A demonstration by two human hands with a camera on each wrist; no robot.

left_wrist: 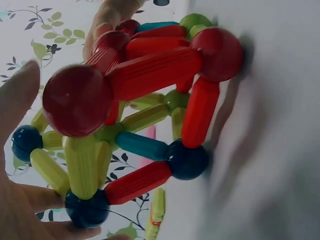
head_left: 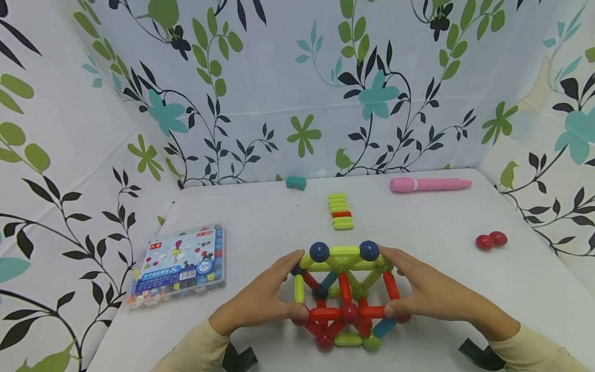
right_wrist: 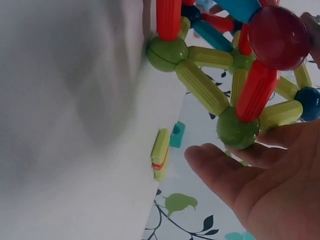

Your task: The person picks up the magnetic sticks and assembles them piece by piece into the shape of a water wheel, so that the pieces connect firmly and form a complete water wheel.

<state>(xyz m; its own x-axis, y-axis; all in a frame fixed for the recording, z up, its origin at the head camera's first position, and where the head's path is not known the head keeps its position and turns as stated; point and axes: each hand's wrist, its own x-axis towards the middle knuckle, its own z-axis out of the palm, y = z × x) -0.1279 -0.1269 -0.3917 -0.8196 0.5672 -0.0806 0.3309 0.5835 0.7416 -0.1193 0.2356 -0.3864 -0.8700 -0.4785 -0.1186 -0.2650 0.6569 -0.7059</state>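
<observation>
A ball-and-stick structure [head_left: 349, 312] of red, yellow-green and blue sticks and balls stands at the front of the table. My left hand [head_left: 262, 299] grips its left side, thumb by a red corner ball [left_wrist: 77, 100], fingers round a dark blue ball [left_wrist: 87, 206]. On the opposite side my right hand [head_left: 432, 289] holds it, with the thumb at the lower red ball [right_wrist: 279, 38] and fingers against a green ball [right_wrist: 238, 128]. Two dark blue balls joined by a yellow-green stick [head_left: 344, 251] top the structure. Its lower balls sit close over the white tabletop.
A clear plastic box [head_left: 178, 261] with a printed label lies at the left. Behind the structure is a row of yellow-green and red sticks [head_left: 341, 212]. A teal block [head_left: 296, 183], a pink pen-shaped thing [head_left: 429, 185] and two red balls [head_left: 485, 242] lie farther out.
</observation>
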